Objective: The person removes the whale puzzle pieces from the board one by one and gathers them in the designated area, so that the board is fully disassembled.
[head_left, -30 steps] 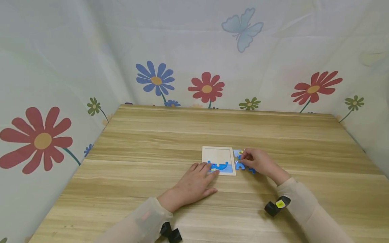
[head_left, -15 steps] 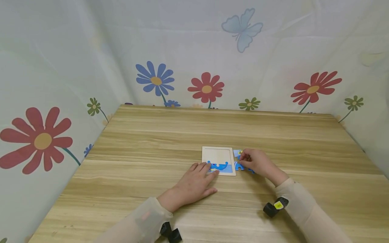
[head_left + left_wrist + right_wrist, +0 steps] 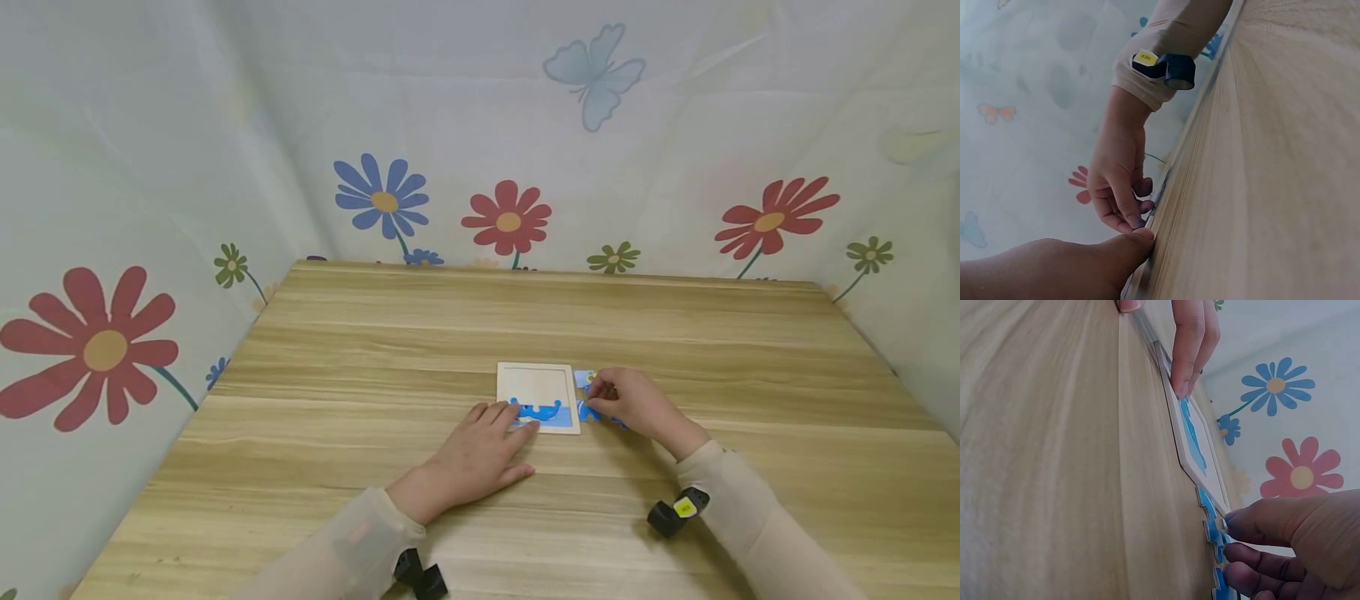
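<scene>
In the head view, my left hand [image 3: 480, 454] lies with outstretched fingers over the lower left of a square wooden puzzle board [image 3: 534, 383]. A blue puzzle section [image 3: 551, 415] fills the board's lower part, partly covered by those fingers. Bare pale wood shows above it. Just right of the board, my right hand [image 3: 637, 407] pinches at a blue puzzle piece [image 3: 1225, 539] with thumb and curled fingers, which hide most of it. Other loose pieces lie there: a light blue one with yellow [image 3: 584, 379] and a blue one [image 3: 587, 411] near the thumb.
The wooden table [image 3: 375, 350] extends around the board on all sides. Behind it hangs a pale cloth [image 3: 465, 100] printed with flowers and a butterfly. Each wrist carries a small black camera [image 3: 677, 512].
My right hand has shifted slightly left and toward the board, covering more of the loose pieces. The left hand stays on the board.
</scene>
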`<state>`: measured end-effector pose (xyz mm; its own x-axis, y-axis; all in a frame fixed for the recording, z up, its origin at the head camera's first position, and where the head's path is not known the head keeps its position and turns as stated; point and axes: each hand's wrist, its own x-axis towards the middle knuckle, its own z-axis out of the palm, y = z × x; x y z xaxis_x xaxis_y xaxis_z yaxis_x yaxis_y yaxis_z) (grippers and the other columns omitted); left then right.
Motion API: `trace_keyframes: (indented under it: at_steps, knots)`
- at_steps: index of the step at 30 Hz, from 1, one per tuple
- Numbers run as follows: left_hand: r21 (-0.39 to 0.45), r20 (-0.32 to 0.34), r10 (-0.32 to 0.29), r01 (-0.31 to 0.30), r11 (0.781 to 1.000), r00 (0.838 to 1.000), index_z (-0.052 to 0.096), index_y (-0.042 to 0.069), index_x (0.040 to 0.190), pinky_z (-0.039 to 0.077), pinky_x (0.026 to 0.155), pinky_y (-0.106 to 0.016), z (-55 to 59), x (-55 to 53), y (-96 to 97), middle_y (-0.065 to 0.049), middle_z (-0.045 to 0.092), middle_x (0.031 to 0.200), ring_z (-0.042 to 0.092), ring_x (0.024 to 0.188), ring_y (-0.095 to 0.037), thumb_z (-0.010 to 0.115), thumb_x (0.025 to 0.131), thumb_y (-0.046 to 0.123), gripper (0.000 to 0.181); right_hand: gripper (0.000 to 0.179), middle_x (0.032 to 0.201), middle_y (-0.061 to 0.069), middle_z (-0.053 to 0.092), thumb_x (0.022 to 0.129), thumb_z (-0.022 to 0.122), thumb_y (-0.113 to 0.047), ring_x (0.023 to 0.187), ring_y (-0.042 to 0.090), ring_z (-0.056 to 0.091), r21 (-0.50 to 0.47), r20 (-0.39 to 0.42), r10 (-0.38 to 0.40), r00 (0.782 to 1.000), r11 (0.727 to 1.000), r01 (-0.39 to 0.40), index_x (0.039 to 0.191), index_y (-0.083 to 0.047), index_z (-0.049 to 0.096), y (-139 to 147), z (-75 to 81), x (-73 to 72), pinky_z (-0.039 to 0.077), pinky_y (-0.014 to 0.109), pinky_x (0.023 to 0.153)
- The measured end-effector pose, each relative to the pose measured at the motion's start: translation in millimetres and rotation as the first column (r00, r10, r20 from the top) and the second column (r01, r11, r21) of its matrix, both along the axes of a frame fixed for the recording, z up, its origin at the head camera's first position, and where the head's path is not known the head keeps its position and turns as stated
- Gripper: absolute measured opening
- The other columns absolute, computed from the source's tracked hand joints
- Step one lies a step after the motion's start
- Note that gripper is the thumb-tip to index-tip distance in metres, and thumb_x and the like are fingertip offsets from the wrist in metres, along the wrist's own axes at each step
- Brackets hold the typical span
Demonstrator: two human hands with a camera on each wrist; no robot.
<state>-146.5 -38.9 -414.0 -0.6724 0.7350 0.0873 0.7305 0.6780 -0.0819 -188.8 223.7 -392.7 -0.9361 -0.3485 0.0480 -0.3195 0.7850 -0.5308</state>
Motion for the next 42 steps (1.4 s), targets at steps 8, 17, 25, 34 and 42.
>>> trace_keyframes:
  at_steps: [8, 17, 25, 34, 42]
  knots:
    - [-0.017, 0.023, 0.002, -0.001, 1.0, 1.0, 0.047, 0.022, 0.141, 0.038, 0.109, -0.047, 2.5, -1.1, -1.1, -0.01, 0.049, 0.141, 0.046, 0.131, -0.027, 0.046, 0.095, 0.056, 0.057, 0.007, 0.079, 0.002, 0.065, 0.088, 0.068, -0.013, 0.071, 0.01, 0.055, -0.002, 0.032, -0.009, 0.999, 1.0, 0.009, 0.085, -0.007, 0.065, -2, 3.1, -0.9, 0.047, 0.025, 0.065]
    - [-0.021, 0.004, -0.012, 0.012, 1.0, 1.0, 0.049, 0.021, 0.14, 0.041, 0.107, -0.044, 4.0, -4.0, -1.1, -0.01, 0.051, 0.137, 0.048, 0.128, -0.025, 0.048, 0.095, 0.056, 0.058, 0.005, 0.08, 0.003, 0.067, 0.087, 0.068, -0.011, 0.069, 0.01, 0.055, -0.017, -0.004, 0.008, 1.0, 1.0, -0.008, 0.085, -0.007, 0.066, -7, 4.5, -3.0, 0.046, 0.025, 0.064]
    - [-0.05, -0.025, -0.013, 0.012, 0.999, 1.0, 0.048, 0.021, 0.14, 0.042, 0.105, -0.04, 10.3, -4.4, 1.8, -0.009, 0.051, 0.137, 0.049, 0.127, -0.025, 0.048, 0.094, 0.056, 0.058, 0.005, 0.083, 0.004, 0.067, 0.088, 0.067, -0.011, 0.069, 0.01, 0.055, -0.074, 0.031, 0.026, 0.999, 0.997, -0.024, 0.087, -0.007, 0.067, -15, 3.9, -2.6, 0.046, 0.022, 0.061]
    - [-0.051, -0.017, -0.011, 0.01, 0.999, 1.0, 0.049, 0.02, 0.14, 0.041, 0.107, -0.042, 10.9, -5.8, 5.7, -0.008, 0.052, 0.138, 0.048, 0.129, -0.023, 0.048, 0.094, 0.056, 0.058, 0.006, 0.083, 0.004, 0.067, 0.088, 0.067, -0.011, 0.067, 0.008, 0.053, -0.094, 0.029, 0.069, 0.997, 0.993, -0.066, 0.09, -0.005, 0.069, -23, 3.0, -3.5, 0.045, 0.02, 0.061]
    - [-0.056, -0.028, -0.015, 0.014, 0.998, 0.999, 0.05, 0.02, 0.139, 0.041, 0.108, -0.043, 8.2, -6.3, 7.8, -0.007, 0.052, 0.138, 0.048, 0.129, -0.023, 0.047, 0.095, 0.057, 0.057, 0.01, 0.085, 0.003, 0.068, 0.088, 0.067, -0.012, 0.071, 0.009, 0.057, -0.061, 0.059, 0.07, 0.996, 0.996, -0.067, 0.094, -0.005, 0.07, -31, 1.8, -4.0, 0.048, 0.023, 0.065]
